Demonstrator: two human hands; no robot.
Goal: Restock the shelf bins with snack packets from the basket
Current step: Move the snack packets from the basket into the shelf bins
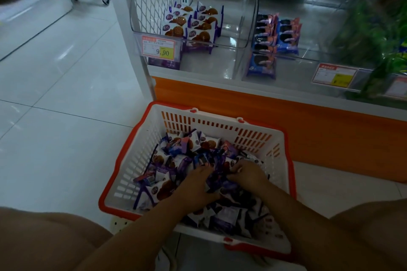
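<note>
Mostly saw pale tiled floor (55, 94) across the left of the frame. Found the shelf unit (242, 99) along the upper right, white-framed over an orange base. Noted the basket (123, 174), white with a red rim, on the floor at lower centre, just in front of that base. Made out two clear shelf bins: the left bin (233, 35) with purple-and-white packets (193, 24) stood in rows at its left side, and the right bin (308, 28) with blue packets (275, 35) stacked at its left side. Saw a loose heap of snack packets (176, 154) in the basket, mostly purple and white. Caught the left hand (198, 185) and right hand (248, 174) close together, down in that heap, fingers among the wrappers. Could not tell through the blur whether either pinched a packet. Read 9.90 on a price tag (159, 48) at the left bin's front edge.
</note>
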